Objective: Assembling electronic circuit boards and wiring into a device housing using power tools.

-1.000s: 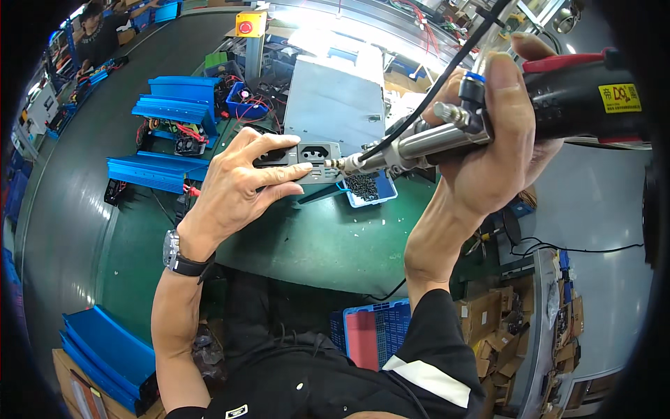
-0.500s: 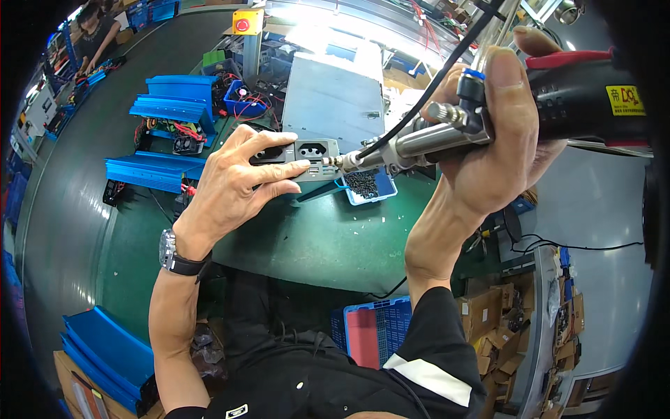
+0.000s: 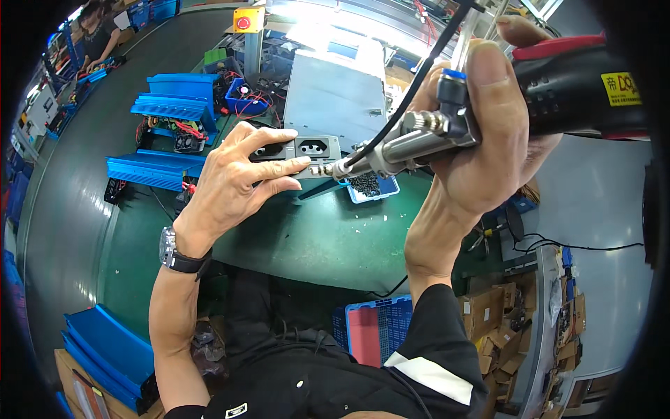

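My left hand point(image 3: 225, 174), with a dark watch on its wrist, grips a grey panel point(image 3: 332, 146) that carries black power sockets point(image 3: 313, 147). Its fingers lie across the panel's face, and the thumb is at the near edge. Wrapped round a black electric screwdriver point(image 3: 569, 94) is my right hand point(image 3: 488, 133). A metal nozzle point(image 3: 405, 152) with a blue hose fitting runs left from the screwdriver. The nozzle's tip is at the near part of the panel, close to my left fingertips; whether it touches cannot be made out.
Behind the nozzle tip, a light-blue bin point(image 3: 373, 187) holds many small dark screws. Blue finned housings point(image 3: 157, 167) stand at the left on the green bench point(image 3: 293, 244). A grey metal sheet point(image 3: 331, 91) lies beyond the panel. A red emergency button point(image 3: 243, 23) is mounted at the far side.
My right hand has shifted slightly left with the screwdriver, bringing the nozzle tip closer to my left fingertips. My left hand and the panel have hardly moved.
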Demonstrator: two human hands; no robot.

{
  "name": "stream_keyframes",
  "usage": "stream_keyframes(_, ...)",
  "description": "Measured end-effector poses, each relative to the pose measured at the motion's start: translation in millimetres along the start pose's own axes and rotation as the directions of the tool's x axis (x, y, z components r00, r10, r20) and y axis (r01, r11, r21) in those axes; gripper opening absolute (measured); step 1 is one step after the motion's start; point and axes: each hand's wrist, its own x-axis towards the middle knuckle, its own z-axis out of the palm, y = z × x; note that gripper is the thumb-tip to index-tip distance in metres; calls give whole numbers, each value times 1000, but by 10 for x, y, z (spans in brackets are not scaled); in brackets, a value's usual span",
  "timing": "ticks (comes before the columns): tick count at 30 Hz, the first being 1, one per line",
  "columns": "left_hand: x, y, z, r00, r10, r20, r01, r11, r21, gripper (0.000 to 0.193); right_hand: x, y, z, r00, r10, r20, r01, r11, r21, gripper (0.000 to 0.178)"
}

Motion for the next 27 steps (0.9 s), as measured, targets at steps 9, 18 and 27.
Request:
stream_keyframes(9,-13,-28,-10,1000,0,-6,0,1000,-9,34,-2,0,-34,997,52,-63,-58,993,-100,39)
stream_keyframes(18,-3,-5,9,1000,8,-3,-8,1000,4,34,160,-159,-286,1000,21,-1,-21,981,-194,34)
stream_keyframes(27,-23,-12,20,1000,-5,-10,5,1000,1,33,246,-257,-383,999,53,-1,-52,965,-258,38)
